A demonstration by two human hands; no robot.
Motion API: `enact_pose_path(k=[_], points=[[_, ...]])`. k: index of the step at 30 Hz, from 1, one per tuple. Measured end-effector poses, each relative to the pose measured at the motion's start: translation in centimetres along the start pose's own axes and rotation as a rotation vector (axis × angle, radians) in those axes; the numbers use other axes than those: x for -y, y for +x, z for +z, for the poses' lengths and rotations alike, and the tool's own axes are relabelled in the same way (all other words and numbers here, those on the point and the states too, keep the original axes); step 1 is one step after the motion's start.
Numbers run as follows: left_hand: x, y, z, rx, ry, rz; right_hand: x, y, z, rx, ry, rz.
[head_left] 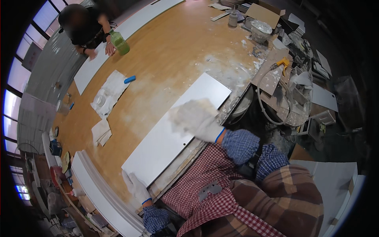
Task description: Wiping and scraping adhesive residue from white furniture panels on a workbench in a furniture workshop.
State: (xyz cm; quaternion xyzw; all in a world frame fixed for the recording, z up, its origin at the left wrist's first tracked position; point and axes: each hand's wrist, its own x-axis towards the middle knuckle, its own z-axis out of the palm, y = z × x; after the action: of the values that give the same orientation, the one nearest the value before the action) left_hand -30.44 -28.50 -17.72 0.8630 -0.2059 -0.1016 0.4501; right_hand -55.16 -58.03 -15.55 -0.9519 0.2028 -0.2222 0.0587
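Observation:
A long white panel (169, 134) lies slantwise on the wooden table in front of me, with a small dark hole near its close edge. My right hand (207, 128), in a white knit glove, presses a beige cloth (189, 114) onto the panel's top. Motion blurs the cloth and the fingers. At the panel's left end is my left hand (136, 187), also gloved, its fingers stretched along the short edge and touching it. Whether its thumb grips the panel cannot be made out.
Across the wooden table (158, 67) a co-worker's hands rest by another white panel (89, 73) and a green bottle (119, 43). A paper sheet (112, 89), a blue block (129, 79) and a folded cloth (101, 132) lie left. Rightward are a yellow air gun (282, 62), its hose and clutter.

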Motion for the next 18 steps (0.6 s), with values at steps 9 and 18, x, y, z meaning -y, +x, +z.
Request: enact_pose_path(k=[9,18], points=[[0.2,-0.2,0.1,-0.021,-0.003,0.014,-4.9,1.1,-1.7,0.18,-0.197,0.513],[-1.3,-0.3,0.1,-0.003,-0.027,-0.016,5.3,2.2,2.7,-0.025,0.285,-0.307]])
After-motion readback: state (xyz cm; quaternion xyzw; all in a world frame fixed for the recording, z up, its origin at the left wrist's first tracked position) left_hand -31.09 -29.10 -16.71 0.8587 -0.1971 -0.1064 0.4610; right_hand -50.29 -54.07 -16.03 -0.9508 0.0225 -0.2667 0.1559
